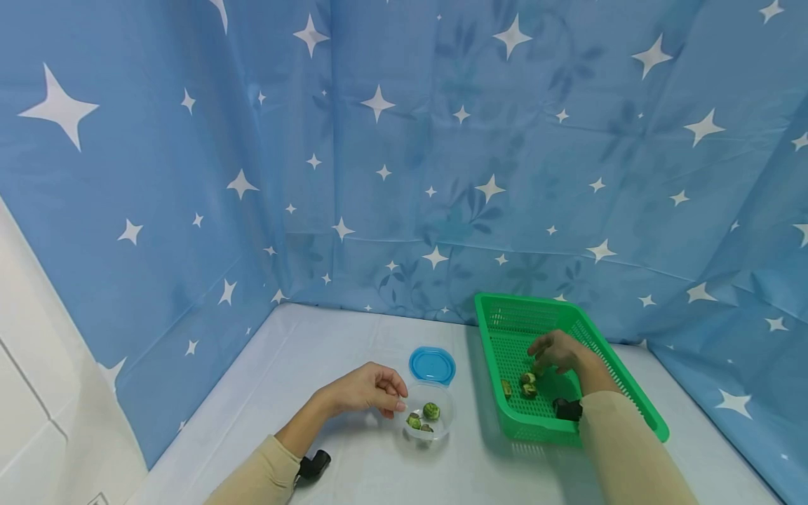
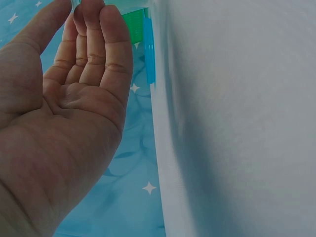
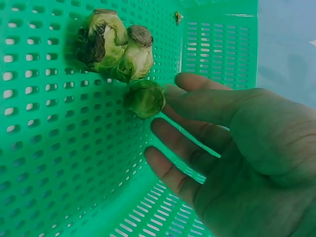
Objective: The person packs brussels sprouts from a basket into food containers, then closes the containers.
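In the head view, my left hand (image 1: 369,389) holds the left rim of a clear plastic container (image 1: 445,425), thumb and fingertips at its edge. Inside are 3 Brussels sprouts (image 1: 432,411). Its blue lid (image 1: 432,365) lies flipped back behind it. My right hand (image 1: 564,352) reaches down into a green basket (image 1: 637,414). From the right wrist, its fingers look spread and loosely bent, the thumb tip right at a small green Brussels sprout (image 3: 144,99). Two larger Brussels sprouts (image 3: 134,61) with brown cut ends lie beside that one.
One more Brussels sprout (image 1: 506,389) lies by the basket's left wall. The white table (image 1: 353,466) runs back to a blue star-patterned curtain (image 1: 404,210). A black wrist device (image 1: 314,464) sits at the left sleeve, another (image 1: 567,409) at the right.
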{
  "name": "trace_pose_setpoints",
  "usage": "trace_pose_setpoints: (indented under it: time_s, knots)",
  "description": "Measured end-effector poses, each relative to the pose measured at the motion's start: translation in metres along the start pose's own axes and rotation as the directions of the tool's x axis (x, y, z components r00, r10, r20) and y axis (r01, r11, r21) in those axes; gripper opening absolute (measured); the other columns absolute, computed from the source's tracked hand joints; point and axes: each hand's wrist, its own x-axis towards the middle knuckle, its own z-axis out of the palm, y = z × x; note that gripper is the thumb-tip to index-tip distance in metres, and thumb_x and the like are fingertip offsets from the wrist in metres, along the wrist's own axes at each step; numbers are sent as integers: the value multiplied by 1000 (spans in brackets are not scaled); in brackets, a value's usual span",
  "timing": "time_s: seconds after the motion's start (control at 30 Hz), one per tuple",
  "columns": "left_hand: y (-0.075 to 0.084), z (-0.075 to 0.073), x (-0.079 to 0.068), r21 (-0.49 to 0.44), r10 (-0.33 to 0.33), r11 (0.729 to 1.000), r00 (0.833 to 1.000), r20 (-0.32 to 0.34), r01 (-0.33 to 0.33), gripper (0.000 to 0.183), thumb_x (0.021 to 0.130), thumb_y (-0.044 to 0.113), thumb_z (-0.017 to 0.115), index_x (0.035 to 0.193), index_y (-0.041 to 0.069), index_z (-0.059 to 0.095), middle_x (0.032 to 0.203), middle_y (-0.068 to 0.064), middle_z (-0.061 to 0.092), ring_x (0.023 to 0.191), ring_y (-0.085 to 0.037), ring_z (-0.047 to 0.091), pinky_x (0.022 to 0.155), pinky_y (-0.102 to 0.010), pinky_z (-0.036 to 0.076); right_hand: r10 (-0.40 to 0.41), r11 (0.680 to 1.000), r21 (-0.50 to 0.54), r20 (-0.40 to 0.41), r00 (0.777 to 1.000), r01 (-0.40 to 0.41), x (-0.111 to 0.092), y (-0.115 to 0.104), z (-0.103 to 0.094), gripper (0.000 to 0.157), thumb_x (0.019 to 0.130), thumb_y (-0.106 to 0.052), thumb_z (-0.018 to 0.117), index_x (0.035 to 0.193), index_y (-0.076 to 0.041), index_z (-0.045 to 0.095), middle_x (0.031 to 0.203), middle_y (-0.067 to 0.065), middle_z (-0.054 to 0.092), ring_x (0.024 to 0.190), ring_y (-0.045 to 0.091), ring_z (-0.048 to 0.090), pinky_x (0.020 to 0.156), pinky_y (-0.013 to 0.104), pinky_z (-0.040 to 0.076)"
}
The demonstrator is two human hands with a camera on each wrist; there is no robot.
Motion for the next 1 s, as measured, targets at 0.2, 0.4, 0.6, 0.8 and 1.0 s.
trace_pose_setpoints:
  time_s: [0.2, 0.4, 0.6, 0.8, 1.0]
  knots:
    - [0, 0, 0, -3, 1, 1000, 1000, 8, -1, 34, 92, 14, 81, 114, -8, 69, 82, -2, 73, 74, -17, 73, 75, -37, 64, 21, 1000, -4, 26, 999, -21, 0, 2, 1, 35, 94, -3, 73, 128, 5, 68, 129, 33, 65, 115, 49, 65, 90, 58, 59]
    - [-2, -1, 0, -5, 5, 1000, 1000, 16, -5, 35, 92, 13, 80, 115, -11, 68, 81, -1, 73, 73, -16, 73, 75, -36, 64, 39, 999, -29, 26, 999, -38, 1, 4, 2, 29, 95, -5, 73, 123, 2, 72, 125, 28, 68, 114, 47, 66, 88, 54, 61]
    - [-2, -1, 0, -4, 4, 1000, 1000, 9, -4, 34, 92, 13, 80, 114, -10, 68, 82, -1, 73, 73, -17, 72, 75, -37, 64, 50, 998, -34, 11, 999, -49, 0, 4, 3, 26, 93, -2, 73, 119, 3, 73, 114, 22, 73, 107, 44, 70, 84, 52, 62]
    - [-1, 0, 0, -7, -2, 1000, 1000, 4, 2, 33, 92, 14, 81, 114, -8, 69, 82, -2, 73, 73, -17, 72, 74, -37, 64, 53, 998, -33, 15, 998, -52, -2, 2, 3, 27, 94, -1, 73, 120, 6, 72, 111, 22, 74, 107, 45, 70, 85, 48, 63]
    - [-1, -1, 0, -7, -2, 1000, 1000, 4, 2, 32, 92, 14, 81, 113, -8, 70, 83, -3, 73, 73, -17, 72, 74, -37, 64, 46, 999, -30, 23, 999, -45, -4, -1, 2, 25, 94, 1, 72, 117, 9, 71, 113, 24, 71, 105, 43, 69, 87, 47, 63]
